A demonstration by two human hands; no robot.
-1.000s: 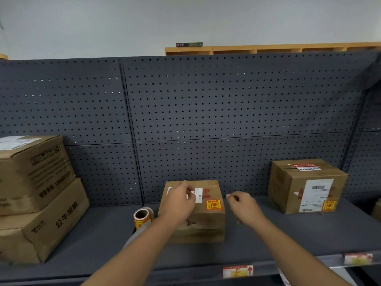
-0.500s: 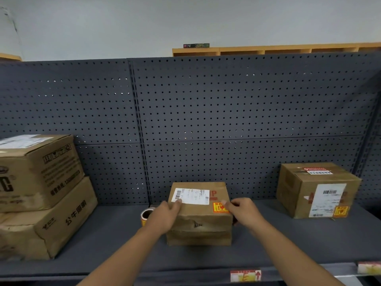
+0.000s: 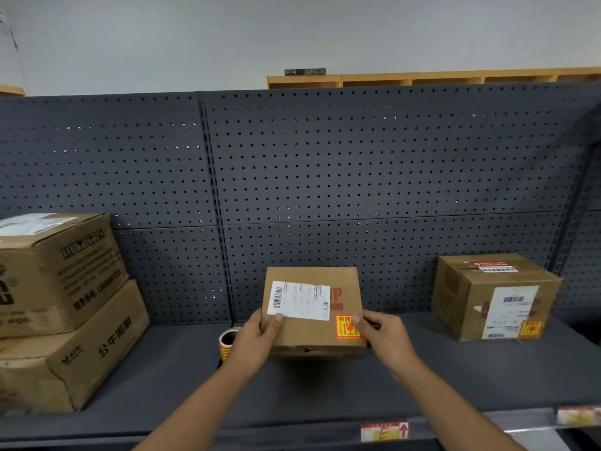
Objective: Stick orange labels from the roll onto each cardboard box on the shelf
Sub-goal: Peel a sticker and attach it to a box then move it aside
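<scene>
Middle cardboard box (image 3: pixel 313 312) held at both sides, tilted up off the shelf (image 3: pixel 455 379); left hand (image 3: pixel 257 340) and right hand (image 3: pixel 385 335) each wrapped on an edge. Orange label (image 3: pixel 347 327) sits at its lower right corner, right thumb touching it. Label roll (image 3: pixel 228 340) stands just beside the left hand.

Risks, judged: setting the box down could knock the roll over; label corner may lift if not pressed flat. Stacked boxes (image 3: pixel 61 304) at left show no orange label.
</scene>
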